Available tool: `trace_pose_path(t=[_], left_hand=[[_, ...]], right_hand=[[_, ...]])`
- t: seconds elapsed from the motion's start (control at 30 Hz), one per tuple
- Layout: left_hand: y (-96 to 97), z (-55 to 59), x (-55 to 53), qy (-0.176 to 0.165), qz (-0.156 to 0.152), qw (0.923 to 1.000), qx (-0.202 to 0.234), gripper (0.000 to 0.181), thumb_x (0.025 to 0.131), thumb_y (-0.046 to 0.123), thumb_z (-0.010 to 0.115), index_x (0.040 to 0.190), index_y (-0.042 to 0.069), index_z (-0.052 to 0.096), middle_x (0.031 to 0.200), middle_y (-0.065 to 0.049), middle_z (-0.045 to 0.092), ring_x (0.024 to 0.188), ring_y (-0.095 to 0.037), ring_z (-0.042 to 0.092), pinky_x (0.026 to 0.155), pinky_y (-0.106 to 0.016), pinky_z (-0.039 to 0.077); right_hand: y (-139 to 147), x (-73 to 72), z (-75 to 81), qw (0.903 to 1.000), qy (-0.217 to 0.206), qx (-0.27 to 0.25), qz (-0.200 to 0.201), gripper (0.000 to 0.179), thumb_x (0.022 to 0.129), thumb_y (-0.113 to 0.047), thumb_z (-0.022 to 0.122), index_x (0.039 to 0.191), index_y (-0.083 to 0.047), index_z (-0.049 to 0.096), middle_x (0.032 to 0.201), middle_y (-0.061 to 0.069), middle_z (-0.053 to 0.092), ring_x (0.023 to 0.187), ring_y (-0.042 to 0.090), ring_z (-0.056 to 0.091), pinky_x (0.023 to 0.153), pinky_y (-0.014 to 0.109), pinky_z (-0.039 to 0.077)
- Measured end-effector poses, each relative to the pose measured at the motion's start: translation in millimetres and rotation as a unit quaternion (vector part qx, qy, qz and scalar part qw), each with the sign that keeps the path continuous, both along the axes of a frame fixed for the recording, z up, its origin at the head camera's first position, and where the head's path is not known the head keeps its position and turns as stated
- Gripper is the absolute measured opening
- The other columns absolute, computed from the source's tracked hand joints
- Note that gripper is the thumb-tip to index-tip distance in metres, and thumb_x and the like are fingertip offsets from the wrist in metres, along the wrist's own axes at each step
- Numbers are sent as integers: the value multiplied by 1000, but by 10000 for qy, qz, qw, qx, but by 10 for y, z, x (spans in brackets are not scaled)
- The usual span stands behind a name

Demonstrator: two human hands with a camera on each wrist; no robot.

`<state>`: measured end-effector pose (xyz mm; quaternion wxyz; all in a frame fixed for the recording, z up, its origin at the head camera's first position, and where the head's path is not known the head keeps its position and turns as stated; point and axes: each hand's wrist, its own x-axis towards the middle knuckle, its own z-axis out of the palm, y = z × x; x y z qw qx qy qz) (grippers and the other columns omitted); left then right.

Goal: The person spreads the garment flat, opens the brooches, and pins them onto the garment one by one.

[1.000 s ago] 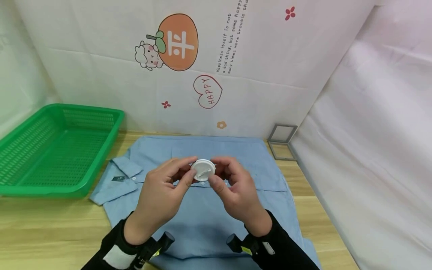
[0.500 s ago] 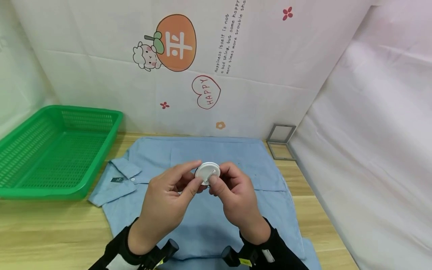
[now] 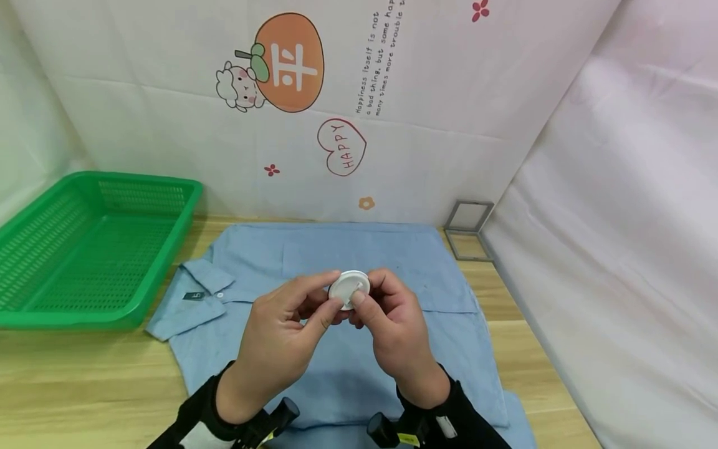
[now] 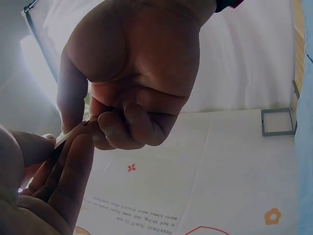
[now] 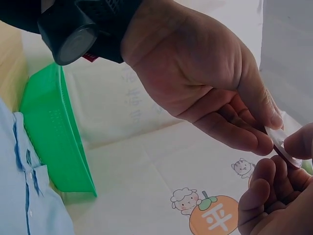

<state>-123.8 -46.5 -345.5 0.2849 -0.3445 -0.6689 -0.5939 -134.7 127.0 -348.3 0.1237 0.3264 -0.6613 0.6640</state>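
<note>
Between both hands, above a blue shirt (image 3: 336, 393), a round white-backed pin badge (image 3: 343, 285) is held with its back tilted up. My left hand (image 3: 280, 337) pinches its left edge between thumb and fingers. My right hand (image 3: 401, 337) grips the right side, its thumb pressed on the small pin fitting at the back. Edge-on in the right wrist view, the badge (image 5: 277, 137) has a dark underside. The badge's front is hidden from the head view. The shirt lies spread on the table with its collar (image 3: 204, 284) to the left.
A green plastic basket (image 3: 187, 234) stands on the wooden table (image 3: 84, 386) at the left. Two joined grey square frames (image 3: 470, 231) stand at the back right corner. White printed cloth (image 3: 437, 149) hangs behind, with plain white cloth along the right.
Both hands have shifted slightly right and down with the badge. The right thumb has moved from the badge's rim onto the pin fitting, which has changed angle.
</note>
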Motion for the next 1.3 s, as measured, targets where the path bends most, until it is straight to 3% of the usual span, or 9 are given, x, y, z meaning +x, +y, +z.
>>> trace_pose_path(t=[0.33, 0.53, 0.7, 0.87, 0.97, 1.13, 1.3], left_hand=[[7, -8, 1, -82, 29, 9999, -109, 42, 83, -13, 73, 123, 2, 67, 91, -1, 67, 74, -9, 68, 66, -26, 57], [21, -17, -16, -44, 19, 10000, -43, 44, 84, -14, 72, 125, 1, 65, 88, -3, 68, 72, -13, 69, 65, -27, 57], [20, -12, -27, 25, 401, 9992, -88, 43, 84, -11, 74, 124, 3, 66, 86, -1, 68, 70, -11, 69, 58, -22, 54], [9, -30, -42, 212, 925, 9950, -297, 43, 82, -6, 78, 123, 2, 67, 88, 0, 68, 70, -7, 66, 55, -19, 49], [16, -53, -47, 267, 948, 9945, -367, 38, 87, 3, 77, 123, 0, 66, 88, -2, 68, 72, -9, 66, 62, -20, 53], [48, -86, -60, 477, 859, 9942, -431, 39, 99, 28, 64, 122, -3, 66, 91, -5, 68, 75, -11, 66, 66, -20, 53], [81, -95, -75, 680, 827, 9934, -400, 35, 101, 28, 61, 119, -1, 66, 90, -6, 66, 73, -12, 64, 60, -19, 50]], right_hand=[[15, -1, 0, 9999, -32, -100, 125, 7, 102, -2, 50, 99, 4, 53, 83, 13, 55, 71, 21, 52, 63, 30, 48], [30, -6, -21, 9999, -37, 93, -87, 9, 102, -7, 54, 102, 1, 57, 85, 13, 56, 72, 22, 52, 63, 30, 48], [37, -25, -33, 9984, 284, 279, -413, 20, 100, -10, 59, 116, 2, 55, 100, 13, 60, 80, 23, 57, 69, 31, 50], [16, -51, -39, 9888, 1060, 338, -992, 18, 97, -9, 64, 100, 3, 51, 96, 12, 51, 79, 22, 50, 68, 29, 45], [-2, -68, -41, 9847, 1331, 378, -1061, 13, 97, -8, 63, 91, -2, 54, 92, 10, 48, 79, 22, 45, 66, 28, 42], [-15, -87, -55, 9853, 1369, 336, -965, 10, 100, -8, 60, 90, -5, 59, 93, 10, 49, 82, 22, 46, 65, 28, 44], [-15, -88, -63, 9882, 1237, 148, -891, 12, 100, -4, 58, 88, -4, 60, 93, 12, 47, 84, 24, 45, 67, 30, 44]])
